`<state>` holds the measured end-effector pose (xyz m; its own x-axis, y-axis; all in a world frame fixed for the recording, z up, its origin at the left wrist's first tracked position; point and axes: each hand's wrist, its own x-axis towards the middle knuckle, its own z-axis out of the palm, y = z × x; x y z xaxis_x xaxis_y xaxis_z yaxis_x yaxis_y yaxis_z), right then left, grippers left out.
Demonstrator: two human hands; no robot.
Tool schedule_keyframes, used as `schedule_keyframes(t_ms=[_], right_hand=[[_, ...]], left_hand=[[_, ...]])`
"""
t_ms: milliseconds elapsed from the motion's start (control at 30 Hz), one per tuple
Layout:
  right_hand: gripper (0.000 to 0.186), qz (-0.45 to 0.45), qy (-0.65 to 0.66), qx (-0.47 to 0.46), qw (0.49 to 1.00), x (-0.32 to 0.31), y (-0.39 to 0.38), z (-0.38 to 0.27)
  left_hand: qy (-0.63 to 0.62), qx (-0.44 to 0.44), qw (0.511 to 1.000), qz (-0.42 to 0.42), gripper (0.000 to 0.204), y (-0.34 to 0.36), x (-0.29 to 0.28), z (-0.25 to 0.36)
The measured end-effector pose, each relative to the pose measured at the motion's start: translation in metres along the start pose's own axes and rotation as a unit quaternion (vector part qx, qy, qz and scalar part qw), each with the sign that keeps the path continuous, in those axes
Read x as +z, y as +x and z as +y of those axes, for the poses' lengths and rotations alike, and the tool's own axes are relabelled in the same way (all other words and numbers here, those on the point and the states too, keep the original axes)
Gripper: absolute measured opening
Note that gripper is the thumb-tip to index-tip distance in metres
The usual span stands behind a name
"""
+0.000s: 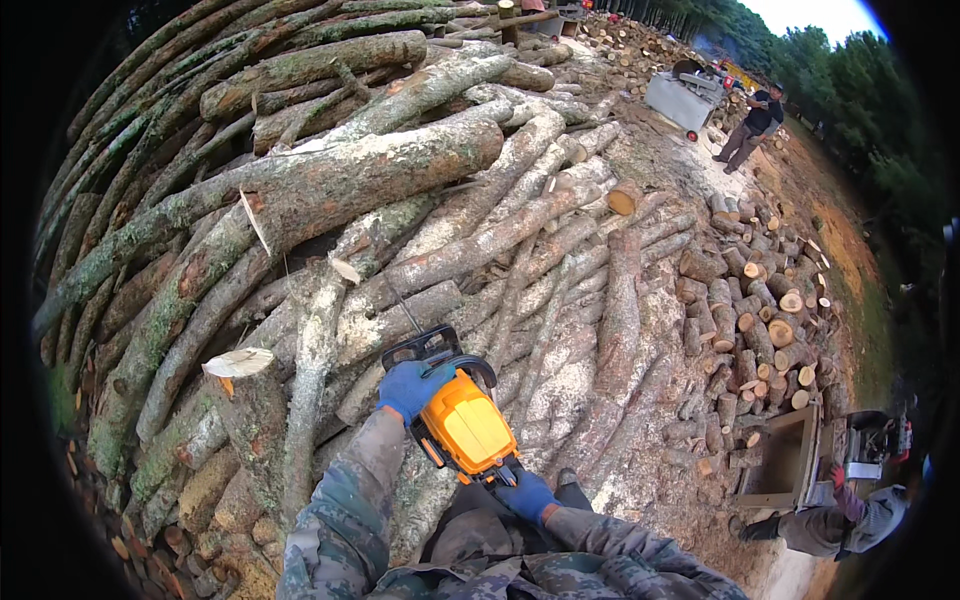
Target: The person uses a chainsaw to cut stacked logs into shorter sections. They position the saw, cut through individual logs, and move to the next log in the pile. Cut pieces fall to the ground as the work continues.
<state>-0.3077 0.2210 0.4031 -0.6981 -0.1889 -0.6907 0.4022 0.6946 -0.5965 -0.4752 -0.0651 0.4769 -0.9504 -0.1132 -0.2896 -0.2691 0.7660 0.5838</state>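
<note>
Chainsaw: a yellow-and-black chainsaw [465, 425] sits low in the middle of the view, above the log pile [420, 200], its thin bar running up and to the left from the body onto the logs.
Left hand: the left hand [411, 387], in a blue glove, is wrapped around the black front handle at the upper left of the chainsaw body.
Right hand: the right hand [526, 495], also in a blue glove, is clenched on the rear handle at the lower right end of the chainsaw.
Sleeves: both forearms wear camouflage sleeves [345, 510], coming up to the chainsaw from below.
Log pile: long, mossy, pale-barked trunks lie stacked lengthwise, spreading out above and to both sides of the chainsaw.
Fresh cut: a pale sawn log end [238, 362] shows left of the chainsaw, near it.
Short logs: a heap of cut short logs [760, 320] lies well to the right of the chainsaw.
Crouching person: a person in grey [835, 520] bends beside a boxy machine [785, 455], to the lower right of the chainsaw, well apart.
Standing person: a person in dark clothes [752, 125] stands by a grey cart [682, 100], far up and right of the chainsaw.
</note>
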Motion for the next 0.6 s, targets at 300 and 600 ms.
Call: schedule_keyframes(t_ms=[300,600], right_hand=[[0.059,0.031,0.037,-0.013,0.999,0.038,0.033,-0.038],[0.066,0.031,-0.009,-0.062,0.998,0.057,0.064,-0.011]], left_hand=[[0.005,-0.021,0.998,-0.066,0.080,0.034,-0.041,-0.036],[0.178,-0.006,0.975,-0.133,0.093,0.081,-0.012,-0.009]])
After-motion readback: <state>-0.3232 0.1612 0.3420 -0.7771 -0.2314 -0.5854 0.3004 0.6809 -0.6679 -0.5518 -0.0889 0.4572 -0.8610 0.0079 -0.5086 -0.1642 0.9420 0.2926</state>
